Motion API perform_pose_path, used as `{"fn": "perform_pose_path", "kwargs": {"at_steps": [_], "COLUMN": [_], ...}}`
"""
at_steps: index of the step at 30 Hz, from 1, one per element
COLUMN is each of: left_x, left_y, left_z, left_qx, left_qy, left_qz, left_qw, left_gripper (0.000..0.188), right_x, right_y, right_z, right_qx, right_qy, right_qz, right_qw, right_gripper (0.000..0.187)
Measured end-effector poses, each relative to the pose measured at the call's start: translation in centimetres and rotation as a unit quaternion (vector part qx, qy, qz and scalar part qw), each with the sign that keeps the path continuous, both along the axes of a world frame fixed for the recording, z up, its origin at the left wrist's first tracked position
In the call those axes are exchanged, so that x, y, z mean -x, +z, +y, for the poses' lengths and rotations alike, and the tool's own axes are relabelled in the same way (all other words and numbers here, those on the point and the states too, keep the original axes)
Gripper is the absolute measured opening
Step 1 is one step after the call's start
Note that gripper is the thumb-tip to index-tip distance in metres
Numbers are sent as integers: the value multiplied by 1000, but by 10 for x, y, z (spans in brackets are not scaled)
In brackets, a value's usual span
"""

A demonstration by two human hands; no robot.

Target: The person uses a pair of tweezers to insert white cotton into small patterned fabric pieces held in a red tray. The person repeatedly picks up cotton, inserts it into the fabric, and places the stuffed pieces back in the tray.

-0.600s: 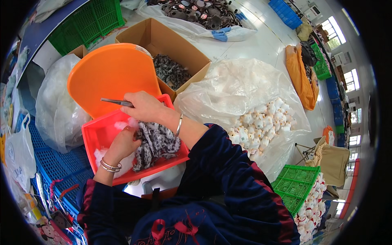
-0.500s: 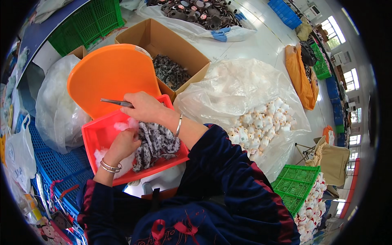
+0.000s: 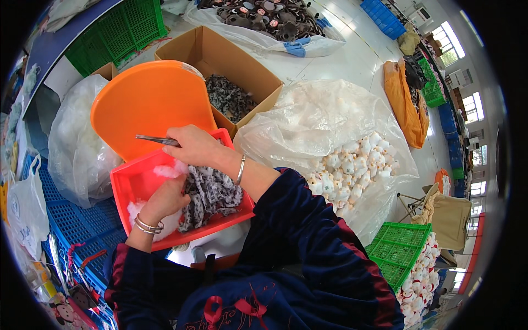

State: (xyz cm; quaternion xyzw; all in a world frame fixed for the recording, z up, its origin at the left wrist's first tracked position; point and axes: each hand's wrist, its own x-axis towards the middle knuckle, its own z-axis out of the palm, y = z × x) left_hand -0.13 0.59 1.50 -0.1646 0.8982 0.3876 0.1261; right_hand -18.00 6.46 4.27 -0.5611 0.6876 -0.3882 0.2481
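Observation:
A red plastic tray [image 3: 122, 190] sits in front of me, holding a heap of grey-and-black plush pieces [image 3: 212, 198] at right and white stuffing [image 3: 144, 212] at left. A pinkish-looking tuft of stuffing [image 3: 169, 170] lies near its far side. My left hand [image 3: 166, 199] is in the tray, its fingers bent around the left edge of the plush heap; the fingertips are partly hidden. Above the tray's far edge, my right hand [image 3: 196, 145] is closed around slim metal tweezers [image 3: 157, 139] that point left. What lies beneath that palm is hidden.
An orange chair back [image 3: 151, 104] rises behind the tray, beside a cardboard box [image 3: 247, 69] with more grey pieces. To the right lies a clear plastic bag [image 3: 308, 113] of small white plush pieces [image 3: 352, 168]. Blue crates [image 3: 82, 225] stand left; a green crate [image 3: 399, 250] stands lower right.
My left hand has shifted slightly, from pinching by the pinkish tuft to the edge of the grey plush heap. My right hand with the tweezers has barely moved.

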Motion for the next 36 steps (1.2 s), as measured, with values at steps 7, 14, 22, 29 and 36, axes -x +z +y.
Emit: {"fn": "perform_pose_path", "kwargs": {"at_steps": [7, 14, 22, 29, 36], "left_x": [-1, -3, -11, -8, -11], "left_y": [0, 22, 65, 75, 69], "left_z": [-4, -12, -21, -21, -25], "left_qx": [-23, -103, -306, -341, -344], "left_qy": [26, 82, 132, 172, 211], "left_qz": [23, 68, 9, 9, 39], "left_qw": [999, 989, 943, 924, 914], "left_gripper": [29, 28, 36, 29, 28], "right_x": [3, 10, 12, 13, 4], "right_y": [-1, -1, 21, 40, 31], "right_z": [-1, 1, 1, 12, 19], "right_qx": [-10, -3, -84, -120, -114], "right_qy": [-3, -10, 7, 96, 151], "right_qz": [-3, -83, -295, -358, -315], "right_qw": [1000, 996, 952, 921, 930], "right_gripper": [28, 28, 32, 19, 8]}}
